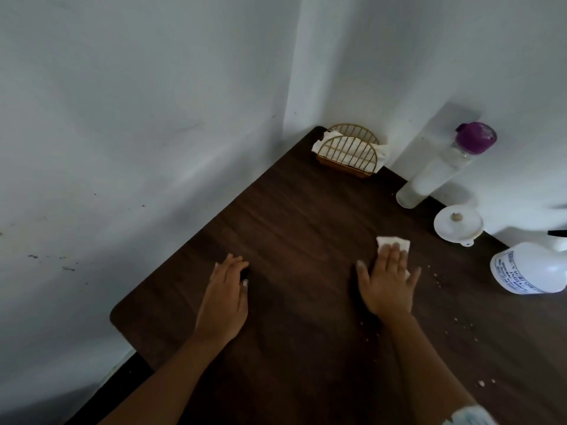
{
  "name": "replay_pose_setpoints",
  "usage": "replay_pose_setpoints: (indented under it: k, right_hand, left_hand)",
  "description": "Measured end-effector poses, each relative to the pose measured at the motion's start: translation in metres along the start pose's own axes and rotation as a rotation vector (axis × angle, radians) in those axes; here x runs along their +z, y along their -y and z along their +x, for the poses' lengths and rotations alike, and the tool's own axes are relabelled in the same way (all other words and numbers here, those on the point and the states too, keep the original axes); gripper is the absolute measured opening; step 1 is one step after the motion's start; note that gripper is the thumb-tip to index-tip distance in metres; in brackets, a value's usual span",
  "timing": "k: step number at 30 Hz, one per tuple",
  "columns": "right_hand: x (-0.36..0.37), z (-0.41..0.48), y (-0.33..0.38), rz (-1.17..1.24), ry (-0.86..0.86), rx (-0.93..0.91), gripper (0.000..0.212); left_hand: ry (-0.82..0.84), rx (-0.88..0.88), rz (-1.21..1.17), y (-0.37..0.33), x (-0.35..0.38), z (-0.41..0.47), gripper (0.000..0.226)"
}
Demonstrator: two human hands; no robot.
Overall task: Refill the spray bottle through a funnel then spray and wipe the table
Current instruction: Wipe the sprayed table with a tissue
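My right hand [387, 283] lies flat on a folded white tissue [394, 242], pressing it to the dark wooden table [291, 216]; the tissue's far edge shows beyond my fingertips. My left hand [225, 297] rests on the table to the left, fingers together, holding nothing. The white spray bottle [529, 269] with a printed label stands at the right edge, partly cut off by the frame. A white funnel [458, 223] sits upside down on the table behind it. Small white crumbs [438, 280] dot the table right of my right hand.
A clear tall bottle [441, 170] with a purple cap stands against the right wall. A gold wire napkin holder [349, 151] with white napkins sits in the far corner. White walls border the table on the left and at the back.
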State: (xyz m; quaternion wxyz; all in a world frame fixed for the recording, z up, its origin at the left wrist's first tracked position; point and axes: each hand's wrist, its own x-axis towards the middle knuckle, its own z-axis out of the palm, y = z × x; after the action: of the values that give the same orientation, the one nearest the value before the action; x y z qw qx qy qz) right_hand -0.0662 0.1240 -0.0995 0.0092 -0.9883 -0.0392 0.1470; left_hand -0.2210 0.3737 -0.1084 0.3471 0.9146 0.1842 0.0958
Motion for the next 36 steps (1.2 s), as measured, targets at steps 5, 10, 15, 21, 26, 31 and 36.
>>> replay_pose_setpoints:
  k: [5, 10, 15, 21, 26, 31, 36]
  right_hand:
    - [0.042, -0.107, 0.089, 0.038, -0.021, -0.572, 0.083]
    - [0.057, -0.13, 0.139, -0.025, 0.076, -1.065, 0.065]
    - [0.012, -0.017, 0.023, -0.054, -0.008, -0.369, 0.069]
    - [0.007, -0.043, -0.086, -0.073, 0.048, -0.047, 0.08]
    - [0.056, -0.153, -0.001, 0.004, 0.003, -0.649, 0.083]
    - [0.031, -0.088, -0.012, -0.012, 0.012, -0.747, 0.074]
    - [-0.011, 0.004, -0.13, -0.034, 0.042, -0.148, 0.078]
  left_hand:
    - [-0.068, -0.031, -0.129, -0.01, 0.0, 0.012, 0.029]
    - [-0.056, -0.019, -0.173, -0.018, -0.008, 0.018, 0.03]
    - [0.025, -0.034, -0.162, -0.042, 0.005, 0.008, 0.032]
    - [0.061, 0.057, -0.142, -0.091, 0.045, -0.017, 0.033]
    - [0.074, 0.062, -0.161, -0.114, 0.065, -0.034, 0.033]
    - [-0.01, 0.004, -0.141, -0.118, 0.07, -0.045, 0.034]
    - [-0.079, -0.036, -0.133, -0.13, 0.079, -0.07, 0.03]
